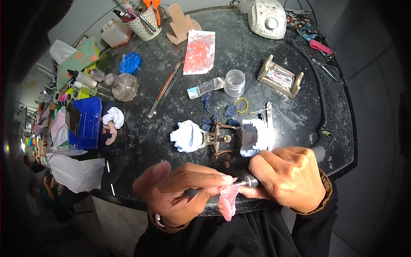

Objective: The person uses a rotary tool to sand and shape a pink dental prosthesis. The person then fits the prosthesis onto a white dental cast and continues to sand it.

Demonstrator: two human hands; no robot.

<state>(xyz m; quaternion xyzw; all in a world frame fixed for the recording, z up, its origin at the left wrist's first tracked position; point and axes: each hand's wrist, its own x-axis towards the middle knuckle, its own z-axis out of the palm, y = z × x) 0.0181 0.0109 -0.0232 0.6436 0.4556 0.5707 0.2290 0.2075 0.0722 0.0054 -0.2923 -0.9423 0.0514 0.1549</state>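
My left hand (182, 188) pinches a pink acrylic denture base (228, 204) near the table's front edge. My right hand (289, 177) is closed around a rotary handpiece (251, 181), whose thin bur meets the top of the pink piece; whether it is spinning I cannot tell. White dust covers my right fingers. Just beyond my hands lies an opened metal articulator (217, 138), with one white plaster cast (187, 136) on its left and another plaster cast (253, 136) on its right, close to my right knuckles.
Farther back lie a clear cup (234, 83), a yellow rubber band (241, 105), a wax knife (165, 90) and a wooden bur holder (280, 78). A blue box (87, 124) stands at left. The motor unit (268, 20) sits back right, its coiled cord (319, 85) running along the right side.
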